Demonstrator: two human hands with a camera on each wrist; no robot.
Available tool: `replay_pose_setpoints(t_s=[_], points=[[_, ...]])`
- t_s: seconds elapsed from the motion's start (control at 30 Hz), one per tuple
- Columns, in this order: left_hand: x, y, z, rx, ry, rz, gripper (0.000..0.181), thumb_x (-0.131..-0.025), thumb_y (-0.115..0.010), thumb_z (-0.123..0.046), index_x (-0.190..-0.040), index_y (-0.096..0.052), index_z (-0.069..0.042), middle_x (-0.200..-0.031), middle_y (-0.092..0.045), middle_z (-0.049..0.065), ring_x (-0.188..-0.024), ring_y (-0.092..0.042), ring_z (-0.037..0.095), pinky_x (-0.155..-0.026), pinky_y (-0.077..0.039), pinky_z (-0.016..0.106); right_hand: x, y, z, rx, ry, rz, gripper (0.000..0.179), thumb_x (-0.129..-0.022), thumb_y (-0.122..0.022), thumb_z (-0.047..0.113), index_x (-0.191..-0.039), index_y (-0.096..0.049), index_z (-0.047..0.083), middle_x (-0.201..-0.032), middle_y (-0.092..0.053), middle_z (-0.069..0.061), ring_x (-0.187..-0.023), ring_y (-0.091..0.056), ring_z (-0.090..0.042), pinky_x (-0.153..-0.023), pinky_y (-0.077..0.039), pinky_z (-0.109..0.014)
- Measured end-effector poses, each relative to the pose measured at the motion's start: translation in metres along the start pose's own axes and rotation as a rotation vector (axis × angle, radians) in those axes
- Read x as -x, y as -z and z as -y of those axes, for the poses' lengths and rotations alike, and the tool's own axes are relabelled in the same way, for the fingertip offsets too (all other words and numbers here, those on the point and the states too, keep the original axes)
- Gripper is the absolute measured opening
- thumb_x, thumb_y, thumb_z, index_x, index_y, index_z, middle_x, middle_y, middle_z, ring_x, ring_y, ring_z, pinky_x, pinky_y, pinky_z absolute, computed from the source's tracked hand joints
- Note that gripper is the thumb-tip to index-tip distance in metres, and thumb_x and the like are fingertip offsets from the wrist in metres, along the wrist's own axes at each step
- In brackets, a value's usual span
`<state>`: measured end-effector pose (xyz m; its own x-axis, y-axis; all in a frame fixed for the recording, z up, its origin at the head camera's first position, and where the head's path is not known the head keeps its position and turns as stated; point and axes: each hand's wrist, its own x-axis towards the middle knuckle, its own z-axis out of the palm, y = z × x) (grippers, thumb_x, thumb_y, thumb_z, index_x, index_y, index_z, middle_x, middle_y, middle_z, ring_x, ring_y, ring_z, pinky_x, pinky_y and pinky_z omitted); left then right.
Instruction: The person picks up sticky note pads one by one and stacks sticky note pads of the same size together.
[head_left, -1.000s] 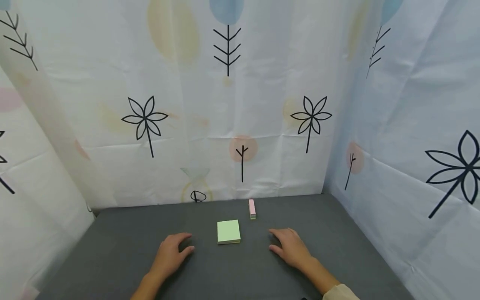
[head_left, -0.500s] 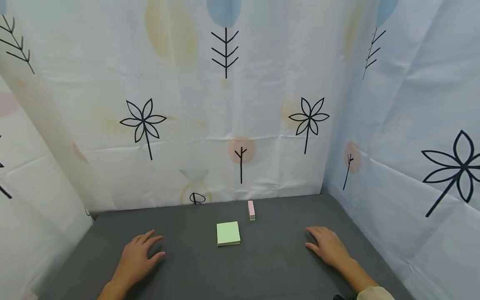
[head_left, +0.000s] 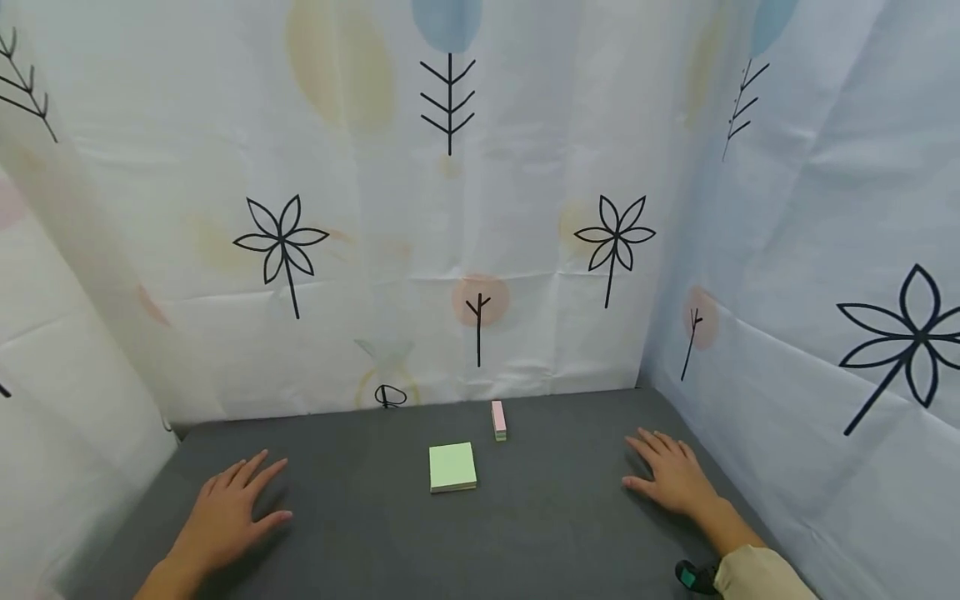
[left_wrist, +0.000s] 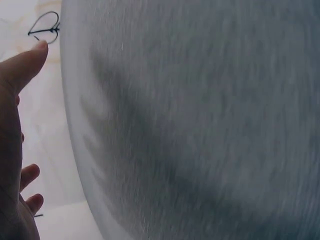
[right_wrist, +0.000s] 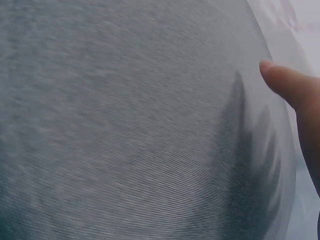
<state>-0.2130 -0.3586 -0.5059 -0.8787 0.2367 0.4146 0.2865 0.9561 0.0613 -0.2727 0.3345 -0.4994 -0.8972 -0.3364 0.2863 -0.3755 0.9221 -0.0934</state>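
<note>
A square pad of light green sticky notes lies on the grey table in the head view. Just behind it, to the right, is a narrow block of small paper strips, pink on top with green below. My left hand is well to the left of the pad, fingers spread, holding nothing. On the far right, my right hand has its fingers extended and holds nothing either. Each wrist view shows part of its hand, the left thumb and the right thumb, over the grey cloth with finger shadows.
White patterned curtains enclose the table at the back and both sides. A black device with a green patch sits at the right wrist by the beige sleeve.
Both hands have moved apart, the left one leftward and the right one rightward, and their fingers have spread. The green pad and the pink block stay in place on the table.
</note>
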Motion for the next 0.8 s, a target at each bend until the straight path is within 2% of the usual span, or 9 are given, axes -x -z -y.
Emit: replay_pose_setpoints(t_s=[0.27, 0.4, 0.53, 0.63, 0.8], points=[[0.005, 0.009, 0.019, -0.031, 0.066, 0.149, 0.092, -0.077, -0.063, -0.072, -0.15, -0.036, -0.023, -0.15, -0.033, 0.021, -0.131, -0.029, 0.05, -0.094, -0.018, 0.076, -0.011, 0.003, -0.002, 0.016, -0.053, 0.01, 0.078, -0.084, -0.066, 0.056, -0.143, -0.048, 0.008, -0.15, -0.035, -0.023, -0.137, -0.023, -0.049, -0.102, -0.015, -0.072], [0.009, 0.006, 0.025, -0.02, 0.099, 0.182, 0.096, -0.077, -0.061, -0.073, -0.153, -0.029, -0.025, -0.154, -0.027, 0.021, -0.135, -0.02, 0.051, -0.094, -0.007, 0.08, -0.014, 0.003, -0.002, 0.004, -0.078, 0.026, 0.082, -0.084, -0.064, 0.06, -0.145, -0.045, 0.008, -0.152, -0.032, -0.022, -0.138, -0.019, -0.05, -0.103, -0.011, -0.073], [0.014, 0.001, 0.03, -0.03, 0.108, 0.217, 0.097, -0.078, -0.058, -0.074, -0.155, -0.025, -0.025, -0.156, -0.022, 0.021, -0.139, -0.012, 0.051, -0.095, 0.002, 0.08, -0.018, 0.0, -0.001, -0.038, -0.127, 0.087, 0.087, -0.084, -0.059, 0.066, -0.148, -0.041, 0.009, -0.154, -0.027, -0.022, -0.139, -0.014, -0.051, -0.102, -0.007, -0.075], [0.017, -0.001, 0.031, -0.028, 0.106, 0.232, 0.095, -0.08, -0.058, -0.073, -0.155, -0.025, -0.025, -0.156, -0.021, 0.02, -0.141, -0.008, 0.05, -0.095, 0.004, 0.079, -0.02, -0.004, -0.001, -0.063, -0.159, 0.123, 0.088, -0.086, -0.055, 0.067, -0.15, -0.038, 0.009, -0.155, -0.024, -0.022, -0.14, -0.01, -0.05, -0.102, -0.003, -0.074], [0.017, -0.003, 0.03, -0.014, 0.114, 0.253, 0.091, -0.084, -0.055, -0.071, -0.155, -0.024, -0.024, -0.157, -0.02, 0.02, -0.141, -0.005, 0.05, -0.095, 0.007, 0.079, -0.025, -0.009, -0.004, -0.089, -0.174, 0.125, 0.088, -0.088, -0.052, 0.067, -0.15, -0.036, 0.008, -0.156, -0.021, -0.023, -0.141, -0.007, -0.05, -0.103, 0.003, -0.073]])
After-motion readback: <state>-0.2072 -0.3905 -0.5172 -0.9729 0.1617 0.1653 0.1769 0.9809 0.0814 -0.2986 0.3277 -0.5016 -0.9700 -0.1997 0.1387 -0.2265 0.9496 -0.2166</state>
